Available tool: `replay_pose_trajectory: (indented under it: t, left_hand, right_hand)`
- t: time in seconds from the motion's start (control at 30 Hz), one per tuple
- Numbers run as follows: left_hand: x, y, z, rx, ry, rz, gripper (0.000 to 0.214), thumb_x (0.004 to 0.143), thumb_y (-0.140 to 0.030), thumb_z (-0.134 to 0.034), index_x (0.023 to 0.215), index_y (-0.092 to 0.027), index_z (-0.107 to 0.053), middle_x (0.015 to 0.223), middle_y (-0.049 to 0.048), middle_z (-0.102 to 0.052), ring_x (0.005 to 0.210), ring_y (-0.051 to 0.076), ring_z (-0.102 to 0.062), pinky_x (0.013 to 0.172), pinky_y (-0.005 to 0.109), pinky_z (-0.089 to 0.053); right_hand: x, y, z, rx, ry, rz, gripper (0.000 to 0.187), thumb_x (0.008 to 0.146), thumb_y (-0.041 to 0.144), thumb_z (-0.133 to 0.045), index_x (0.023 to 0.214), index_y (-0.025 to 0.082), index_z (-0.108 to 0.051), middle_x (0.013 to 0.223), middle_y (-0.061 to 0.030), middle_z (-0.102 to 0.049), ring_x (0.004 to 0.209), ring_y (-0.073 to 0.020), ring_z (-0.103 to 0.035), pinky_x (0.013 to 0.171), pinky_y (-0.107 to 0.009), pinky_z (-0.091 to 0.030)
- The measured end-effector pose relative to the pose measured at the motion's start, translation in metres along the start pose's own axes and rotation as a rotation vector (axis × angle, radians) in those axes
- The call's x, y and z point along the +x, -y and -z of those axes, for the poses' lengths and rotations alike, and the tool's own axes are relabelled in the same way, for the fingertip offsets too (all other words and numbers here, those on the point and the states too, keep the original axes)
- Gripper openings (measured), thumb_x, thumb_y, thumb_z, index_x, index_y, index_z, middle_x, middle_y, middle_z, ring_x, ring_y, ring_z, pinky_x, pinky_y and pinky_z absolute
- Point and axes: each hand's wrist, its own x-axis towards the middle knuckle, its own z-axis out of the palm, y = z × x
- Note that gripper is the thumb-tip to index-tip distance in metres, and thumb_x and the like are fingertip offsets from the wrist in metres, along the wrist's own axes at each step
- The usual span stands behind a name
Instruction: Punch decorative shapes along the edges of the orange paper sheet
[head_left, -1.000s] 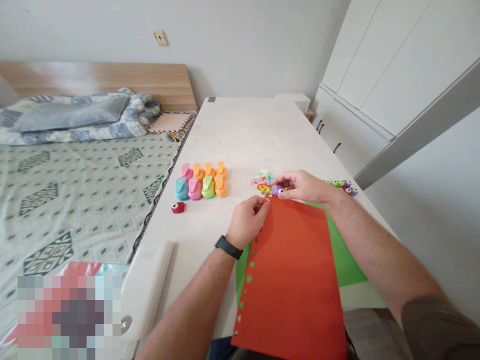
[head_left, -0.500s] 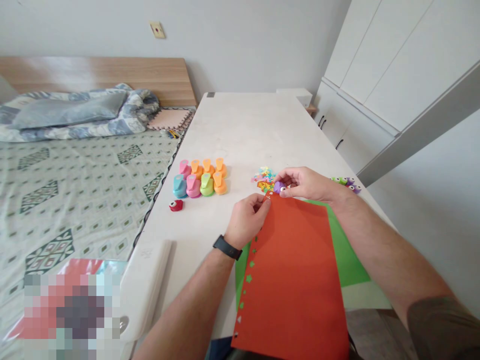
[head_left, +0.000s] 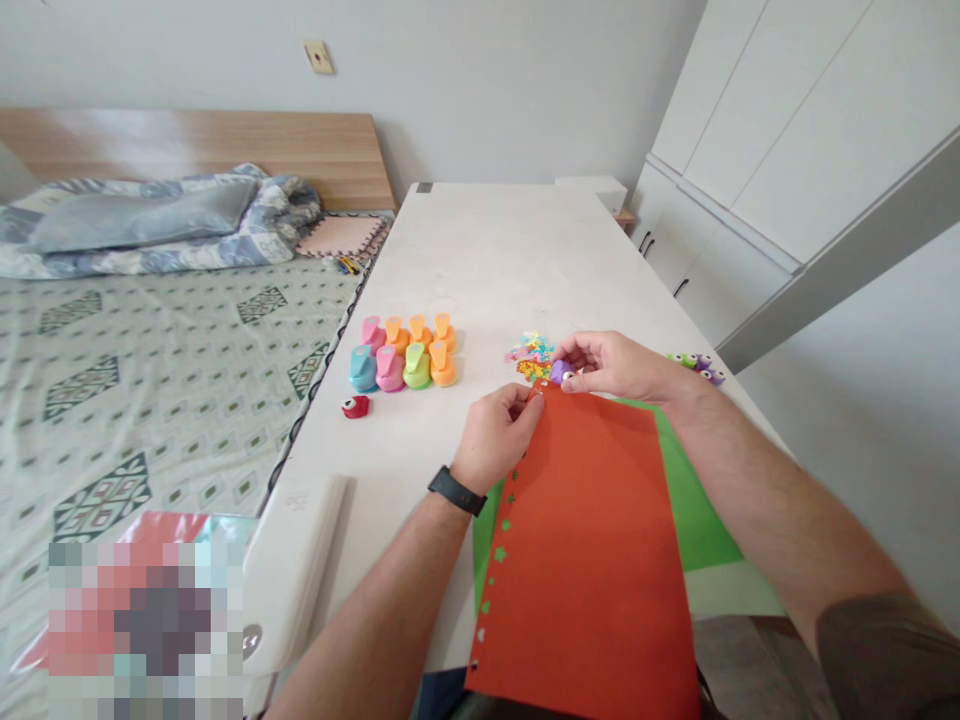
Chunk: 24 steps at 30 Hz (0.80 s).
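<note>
Pinching the far left corner of a red sheet of paper [head_left: 592, 540], the left hand [head_left: 499, 435] is curling its fingers in tight, with thumb and forefinger pressing together on the paper's edge. The right hand [head_left: 611, 365], at about 1 o'clock from the left, is gripping a small purple punch [head_left: 559, 372] between thumb and fingertips, fingers drawn close around it, and is holding it at that same corner. A row of small cut-out holes is running down the sheet's left edge. A green sheet [head_left: 694, 520] is lying beneath the red one, showing at 3 o'clock. A little heap of coloured paper shapes [head_left: 531, 352] is sitting just beyond the punch at 12 o'clock. Eight pastel punches [head_left: 403, 355] are standing in two rows at 10 o'clock on the white table [head_left: 487, 260], a lone red punch [head_left: 355, 406] lying near them at 9 o'clock.
</note>
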Motion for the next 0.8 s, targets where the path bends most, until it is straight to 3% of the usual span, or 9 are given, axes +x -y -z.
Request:
replay_pose_trajectory:
  t: [0.8]
  left_hand:
    - [-0.0007, -0.0035, 0.0006, -0.048, 0.016, 0.011, 0.034, 0.096, -0.048, -0.056, 0.089, -0.017, -0.067, 0.066, -0.001, -0.061, 0.058, 0.012, -0.052, 0.053, 0.023, -0.035]
  right_hand:
    - [0.004, -0.0081, -0.0004, 0.01, 0.0, -0.001, 0.037, 0.071, 0.016, -0.082, 0.102, 0.019, -0.062, 0.09, -0.0011, -0.068, 0.079, -0.0137, -0.063, 0.073, -0.028, -0.052]
